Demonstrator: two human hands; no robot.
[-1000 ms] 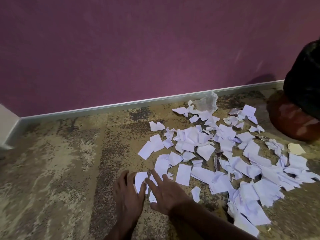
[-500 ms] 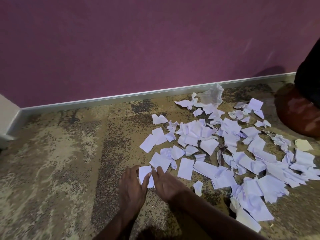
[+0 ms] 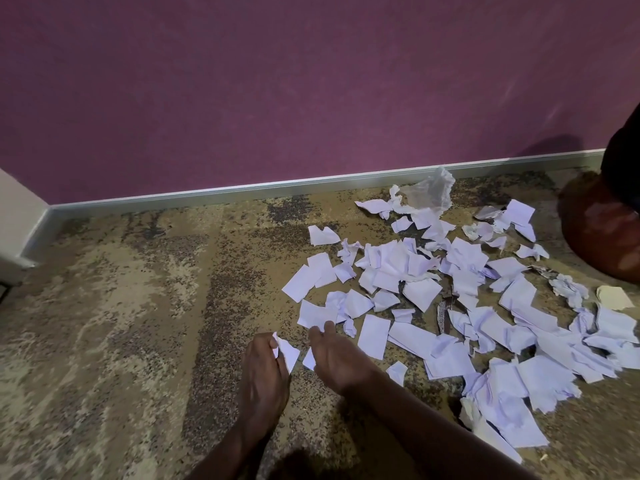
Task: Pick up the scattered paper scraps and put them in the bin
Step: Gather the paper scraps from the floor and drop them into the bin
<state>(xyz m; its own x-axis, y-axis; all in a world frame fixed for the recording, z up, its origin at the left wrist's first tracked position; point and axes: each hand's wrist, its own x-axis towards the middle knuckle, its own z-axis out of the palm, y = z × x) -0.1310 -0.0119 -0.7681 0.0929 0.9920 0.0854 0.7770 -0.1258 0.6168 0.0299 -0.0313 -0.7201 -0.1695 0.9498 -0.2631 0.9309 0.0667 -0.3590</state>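
Several white paper scraps lie scattered over the mottled brown carpet, from the centre to the right edge. My left hand is low on the carpet and pinches one white scrap between thumb and fingers. My right hand lies just right of it, fingers stretched forward, fingertips touching the near edge of a flat scrap. A small scrap peeks out beside the right hand. The reddish-brown bin with a black liner stands at the right edge, partly out of frame.
A purple wall with a pale skirting board runs behind the scraps. A crumpled clear plastic piece lies by the skirting, a yellowish scrap near the bin. A white corner juts in at the left.
My left hand has taken hold of a scrap that lay between the hands. The right hand's fingers have moved forward onto another scrap. The view has shifted slightly left.
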